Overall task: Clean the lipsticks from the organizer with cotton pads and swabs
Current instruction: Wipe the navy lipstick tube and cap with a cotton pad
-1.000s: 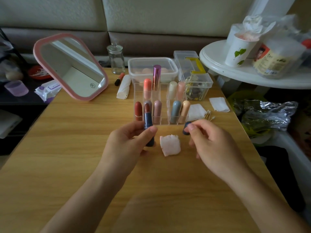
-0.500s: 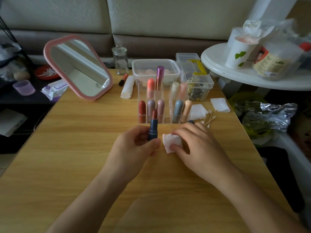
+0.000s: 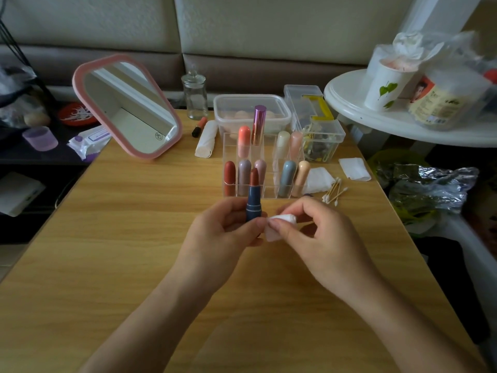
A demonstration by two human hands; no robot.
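- Wooden table (image 3: 129,238), light grain.
- Back left: tilted pink-framed mirror (image 3: 126,106), glass jar (image 3: 194,96).
- Back centre: clear organizer (image 3: 230,146); behind it a plastic tub (image 3: 223,103) and a clear box (image 3: 304,92).
- Left of the organizer: rolled white cloth (image 3: 206,140), 1 orange lipstick (image 3: 199,127) lying flat.
- Right: 2 cotton pads (image 3: 318,180), swabs (image 3: 333,192).

No word or number is sharp enough to read. The mirror (image 3: 129,109) bears a small round emblem in the lower corner of its glass. The paper cup (image 3: 387,88) carries green leaf prints. The jar (image 3: 441,103) has a yellow label with a portrait and blurred lines. The label on the wipes pack (image 3: 92,138) is also illegible.
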